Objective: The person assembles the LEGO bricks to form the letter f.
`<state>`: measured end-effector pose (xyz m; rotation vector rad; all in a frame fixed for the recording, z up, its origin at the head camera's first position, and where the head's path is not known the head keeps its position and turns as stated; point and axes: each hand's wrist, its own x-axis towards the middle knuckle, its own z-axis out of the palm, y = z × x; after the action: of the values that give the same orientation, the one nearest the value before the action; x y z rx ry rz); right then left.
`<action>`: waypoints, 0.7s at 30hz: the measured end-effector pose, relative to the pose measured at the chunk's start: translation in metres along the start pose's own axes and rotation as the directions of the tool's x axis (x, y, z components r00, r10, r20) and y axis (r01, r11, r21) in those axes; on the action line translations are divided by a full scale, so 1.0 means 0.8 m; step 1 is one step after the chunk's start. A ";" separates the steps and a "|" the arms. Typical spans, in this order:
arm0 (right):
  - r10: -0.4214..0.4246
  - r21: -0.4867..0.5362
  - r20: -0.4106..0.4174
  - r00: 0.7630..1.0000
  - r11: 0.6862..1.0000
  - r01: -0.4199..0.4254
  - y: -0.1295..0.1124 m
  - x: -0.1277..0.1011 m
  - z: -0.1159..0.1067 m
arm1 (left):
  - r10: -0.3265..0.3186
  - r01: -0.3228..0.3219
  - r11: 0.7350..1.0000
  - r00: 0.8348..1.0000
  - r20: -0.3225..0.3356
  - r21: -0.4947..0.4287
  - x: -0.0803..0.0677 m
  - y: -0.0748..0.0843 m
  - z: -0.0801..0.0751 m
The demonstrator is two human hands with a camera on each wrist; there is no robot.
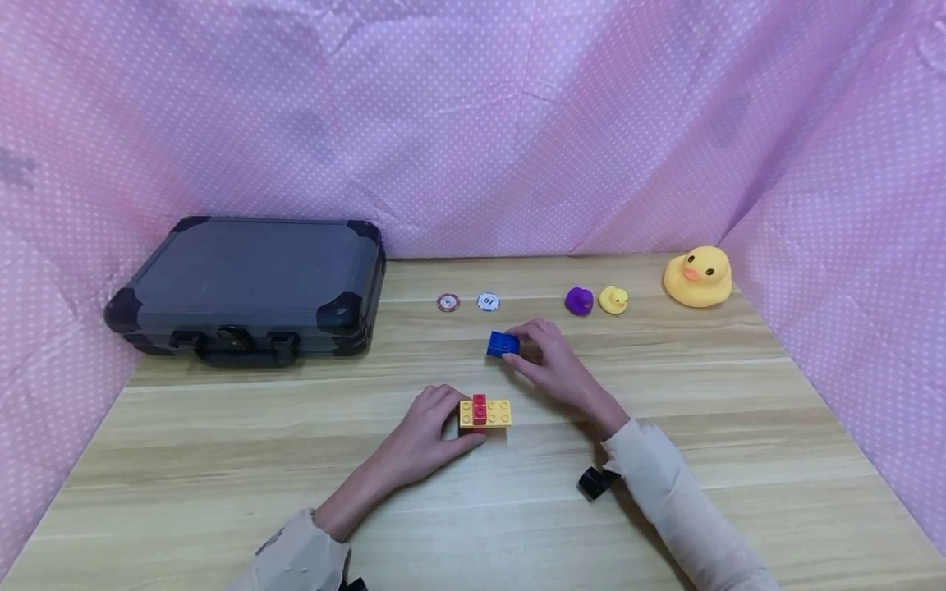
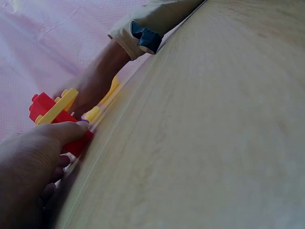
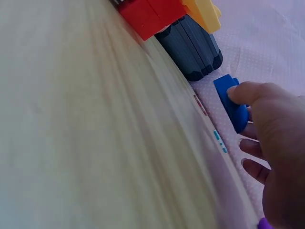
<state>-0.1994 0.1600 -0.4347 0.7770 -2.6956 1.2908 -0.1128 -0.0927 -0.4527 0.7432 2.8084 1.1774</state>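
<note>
Sitting way over on the left of the wooden surface is a dark hard case, lying flat with its handle facing the person. Moving right, the left hand has its fingers curled round the left end of a small brick stack, a yellow plate with a red brick across the middle, pretty much dead centre on the surface. From the left wrist view you can see the thumb pressed right against the red part. Just behind that and a bit right, the right hand pinches a blue brick between thumb and fingertips; can't really tell if it's resting on the surface or lifted slightly. Further back there's a row: a red chip, a white chip, then a purple duck touching a small yellow duck, and a big yellow duck off by the right corner. Pink dotted cloth all around.
</note>
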 end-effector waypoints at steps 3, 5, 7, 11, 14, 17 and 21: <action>-0.035 0.003 -0.009 0.999 0.999 0.035 -0.006 -0.004 -0.005 | -0.001 0.001 1.000 1.000 0.000 0.000 0.000 0.000 0.000; -0.063 0.003 -0.018 0.998 0.998 0.063 -0.010 -0.006 -0.008 | -0.001 0.001 1.000 1.000 0.000 -0.001 0.000 0.000 0.000; -0.084 0.001 -0.026 0.996 0.996 0.084 -0.015 -0.009 -0.010 | 0.001 -0.001 1.000 1.000 -0.001 -0.008 -0.001 0.000 0.000; -0.129 -0.001 -0.027 0.991 0.992 0.129 -0.024 -0.016 -0.013 | 0.006 -0.006 1.000 1.000 -0.006 -0.010 -0.002 0.000 -0.001; -0.171 -0.001 -0.020 0.985 0.985 0.171 -0.031 -0.020 -0.015 | 0.012 -0.013 1.000 1.000 -0.010 -0.008 -0.003 0.000 -0.002; -0.212 -0.001 -0.014 0.977 0.977 0.212 -0.037 -0.025 -0.016 | 0.014 -0.014 1.000 1.000 -0.009 -0.003 -0.003 0.001 -0.002; -0.251 -0.005 -0.005 0.968 0.968 0.251 -0.046 -0.033 -0.018 | 0.001 -0.001 1.000 1.000 0.002 -0.008 -0.002 0.001 -0.001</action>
<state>-0.1621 0.1622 -0.4059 1.0711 -2.4928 1.2245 -0.1115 -0.0935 -0.4515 0.7454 2.8002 1.1873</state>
